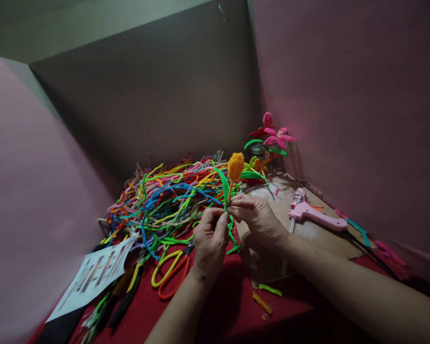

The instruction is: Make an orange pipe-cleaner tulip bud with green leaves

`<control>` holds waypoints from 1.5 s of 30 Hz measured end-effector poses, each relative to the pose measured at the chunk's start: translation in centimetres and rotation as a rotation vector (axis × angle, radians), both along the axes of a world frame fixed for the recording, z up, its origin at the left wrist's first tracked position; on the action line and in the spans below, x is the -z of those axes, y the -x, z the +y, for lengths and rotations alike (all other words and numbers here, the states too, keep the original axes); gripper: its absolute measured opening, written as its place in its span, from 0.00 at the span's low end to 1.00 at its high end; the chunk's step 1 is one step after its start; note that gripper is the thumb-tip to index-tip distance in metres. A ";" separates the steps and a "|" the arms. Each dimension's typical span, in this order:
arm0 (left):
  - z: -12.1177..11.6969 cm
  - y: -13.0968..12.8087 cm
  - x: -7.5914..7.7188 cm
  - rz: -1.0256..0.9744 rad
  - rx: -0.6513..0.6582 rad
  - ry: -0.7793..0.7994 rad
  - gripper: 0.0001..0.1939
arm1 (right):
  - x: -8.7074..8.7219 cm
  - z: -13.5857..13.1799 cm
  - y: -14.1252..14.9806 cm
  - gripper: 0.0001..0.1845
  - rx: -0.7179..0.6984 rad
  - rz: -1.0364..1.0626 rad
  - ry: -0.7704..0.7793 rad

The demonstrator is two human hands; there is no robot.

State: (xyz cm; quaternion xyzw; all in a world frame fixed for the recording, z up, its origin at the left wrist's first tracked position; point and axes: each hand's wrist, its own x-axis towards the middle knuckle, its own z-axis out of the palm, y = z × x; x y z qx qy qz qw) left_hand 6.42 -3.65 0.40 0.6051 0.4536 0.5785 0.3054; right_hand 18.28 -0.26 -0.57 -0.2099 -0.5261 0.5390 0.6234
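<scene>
An orange pipe-cleaner tulip (pixel 235 167) stands upright between my hands, on an orange stem. Beside its stem rises a green pipe-cleaner leaf (pixel 222 185). My left hand (pixel 211 236) pinches the green leaf near its base, thumb and forefinger together. From the other side, my right hand (pixel 256 216) closes its fingertips on the lower stem of the tulip, close to the left fingertips. The very bottom of the stem is partly hidden by the fingers. Green pipe-cleaner pieces (pixel 232 236) lie just under the hands.
A big heap of coloured pipe cleaners (pixel 175 196) lies at the back. Scissors (pixel 172 274), pliers (pixel 129 291) and a printed sheet (pixel 93 277) are left. A pink glue gun (pixel 315 215) rests on a board (pixel 261 258); behind it stand pink pipe-cleaner flowers (pixel 278 137).
</scene>
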 end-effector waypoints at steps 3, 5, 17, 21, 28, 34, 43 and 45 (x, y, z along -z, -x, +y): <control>-0.1 0.0 -0.2 0.020 -0.014 -0.003 0.07 | -0.1 -0.1 0.0 0.08 -0.007 0.000 0.009; -0.2 0.0 -0.3 0.045 -0.032 -0.016 0.07 | -0.1 -0.1 0.0 0.07 -0.012 0.010 0.017; -0.2 -0.1 -0.4 0.030 0.036 0.003 0.07 | -0.1 -0.1 0.2 0.06 -0.037 0.110 0.069; -0.4 -0.3 -0.7 -0.002 0.077 0.018 0.08 | -0.1 0.0 0.1 0.14 -0.139 0.065 0.109; 0.1 -0.2 -0.4 -0.035 0.071 0.060 0.09 | -0.1 -0.2 0.1 0.14 0.003 -0.016 0.016; 0.3 0.1 -0.4 -0.131 0.112 0.135 0.09 | 0.0 -0.2 0.2 0.13 0.024 -0.023 0.028; 0.4 0.0 -0.4 -0.166 0.104 0.119 0.08 | 0.4 -0.1 0.4 0.10 0.000 0.040 0.097; 0.3 -0.1 -0.4 -0.161 0.081 0.114 0.08 | 0.5 -0.1 0.5 0.09 0.016 0.055 0.113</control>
